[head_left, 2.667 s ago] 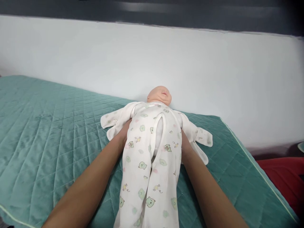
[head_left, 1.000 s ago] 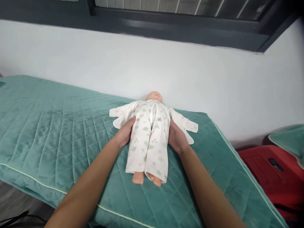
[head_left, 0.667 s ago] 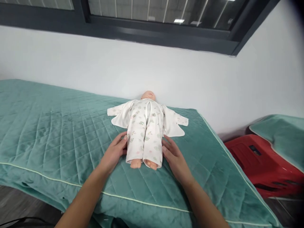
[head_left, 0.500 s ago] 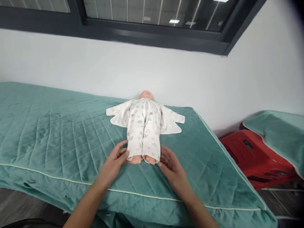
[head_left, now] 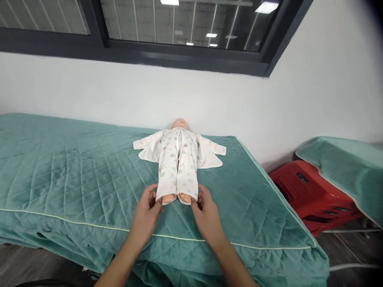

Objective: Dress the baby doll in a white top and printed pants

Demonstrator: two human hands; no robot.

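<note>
A baby doll (head_left: 180,123) lies on its back, head toward the wall, feet toward me. It wears white printed trousers (head_left: 167,169), and an open white top (head_left: 208,153) spreads out at both sides with its sleeves stretched sideways. My left hand (head_left: 149,207) pinches the cuff of the trouser leg on the left. On the other side, my right hand (head_left: 206,209) pinches the cuff of the right trouser leg. The doll's feet (head_left: 185,197) show just inside the cuffs.
The doll rests on a bed with a green quilted cover (head_left: 89,171), its piped edge close to my forearms. Behind it rises a white wall (head_left: 119,87) with a dark-framed window (head_left: 179,59). A red plastic stool (head_left: 317,195) stands at the right, partly under green cloth (head_left: 344,171).
Both hands have closed from beside the trouser legs onto the cuffs. The cuffs now sit further over the feet. The camera view has shifted slightly.
</note>
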